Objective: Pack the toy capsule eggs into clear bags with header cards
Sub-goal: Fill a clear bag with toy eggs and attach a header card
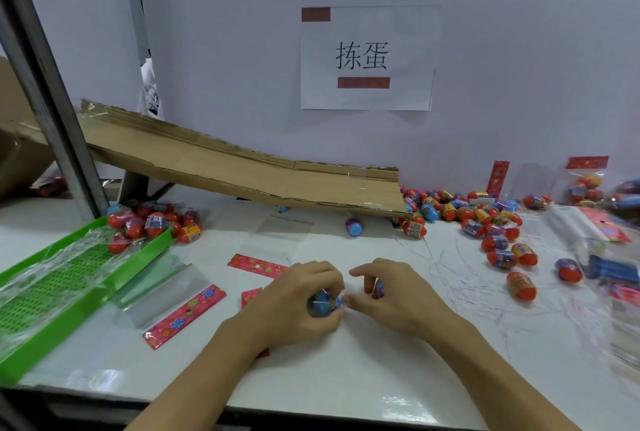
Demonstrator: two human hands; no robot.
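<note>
My left hand (298,295) curls round a blue capsule egg (322,306) just above the white table. Close to its right, my right hand (391,292) holds another egg (379,289) between curled fingers, its thumb tip touching the blue egg. A clear bag with a red flowered header card (185,316) lies flat to the left of my hands. Another header card (256,265) lies beyond my left hand. Several loose red, blue and yellow eggs (495,240) are scattered at the right. A packed bag of eggs (585,185) stands against the wall.
A green plastic tray (83,295) with clear film in it sits at the left edge, with a heap of eggs (156,223) behind it. A cardboard ramp (242,167) slopes down from the left. A stack of bags and cards (609,257) fills the far right.
</note>
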